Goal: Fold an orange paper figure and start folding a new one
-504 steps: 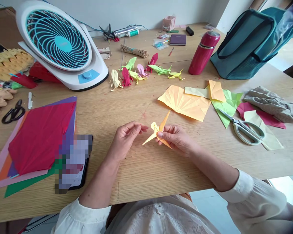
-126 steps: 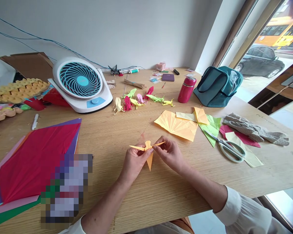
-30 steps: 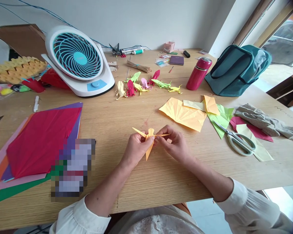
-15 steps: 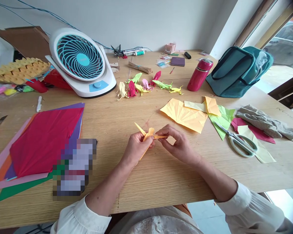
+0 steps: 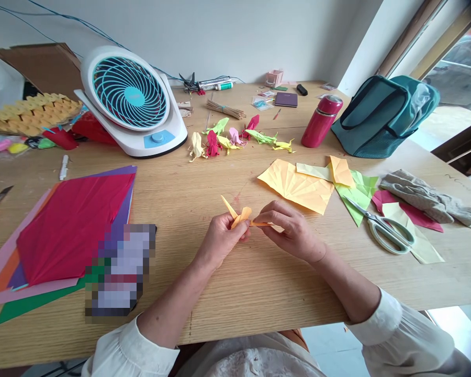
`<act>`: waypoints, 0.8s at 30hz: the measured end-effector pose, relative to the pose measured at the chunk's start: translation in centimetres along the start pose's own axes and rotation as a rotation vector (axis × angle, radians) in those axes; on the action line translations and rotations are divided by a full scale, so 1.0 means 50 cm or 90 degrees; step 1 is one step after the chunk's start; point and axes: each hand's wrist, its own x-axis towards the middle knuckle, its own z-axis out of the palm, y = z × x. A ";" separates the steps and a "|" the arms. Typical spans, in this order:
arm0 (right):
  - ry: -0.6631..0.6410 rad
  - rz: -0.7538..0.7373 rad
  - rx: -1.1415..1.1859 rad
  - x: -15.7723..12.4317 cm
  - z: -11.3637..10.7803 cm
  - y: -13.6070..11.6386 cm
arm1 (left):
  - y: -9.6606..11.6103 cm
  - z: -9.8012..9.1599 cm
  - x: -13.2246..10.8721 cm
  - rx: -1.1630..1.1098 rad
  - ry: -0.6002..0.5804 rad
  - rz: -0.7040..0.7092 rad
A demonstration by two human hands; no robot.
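Paper (image 5: 244, 214), folded — pinched by left hand (image 5: 219, 238) and right hand (image 5: 296, 235).

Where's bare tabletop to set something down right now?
Bare wood: between the red sheet and left hand, and between the right hand and scissors. Crowded: around the fan, the folded figures and paper scraps.

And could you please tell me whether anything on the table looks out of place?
One small thing: a faint reddish mark on the table, just beyond the folded orange paper in the left hand, stands out against the pale wood. I cannot tell what made it.
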 end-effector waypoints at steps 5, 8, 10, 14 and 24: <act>-0.014 -0.018 -0.009 -0.001 -0.005 0.006 | -0.004 -0.003 0.003 -0.005 -0.012 0.002; -0.033 -0.027 -0.022 -0.001 -0.010 0.007 | -0.008 -0.006 0.005 0.015 -0.023 0.013; -0.037 -0.031 -0.026 -0.001 -0.011 0.008 | -0.010 -0.007 0.005 0.027 -0.030 0.019; -0.031 -0.043 -0.048 -0.001 -0.013 0.011 | -0.011 -0.008 0.005 0.048 -0.031 0.017; -0.110 -0.130 -0.153 0.005 -0.044 0.010 | -0.016 -0.023 0.012 0.148 -0.063 0.034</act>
